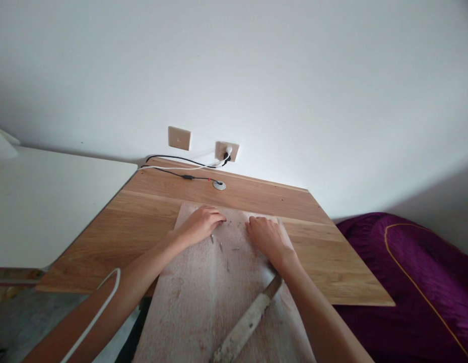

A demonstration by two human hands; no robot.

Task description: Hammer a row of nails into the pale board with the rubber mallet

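A pale, worn board (pixel 203 297) lies lengthwise on a wooden desk (pixel 150 212) and runs toward me. My left hand (pixel 201 224) rests on the far part of the board, fingers curled and pressed down at the tips. My right hand (pixel 267 237) lies beside it, fingers bent against the board. Between and just below the hands lie several small dark nails (pixel 221 246). A paint-crusted tool with a metal blade (pixel 252 317) lies on the board under my right forearm.
Black and white cables (pixel 181 170) run from a wall socket (pixel 226 150) to a round grommet (pixel 219 185) at the desk's back. A white tabletop (pixel 41 201) adjoins on the left. A purple cushion (pixel 411 282) sits at the right. A white cord (pixel 101 302) loops over my left arm.
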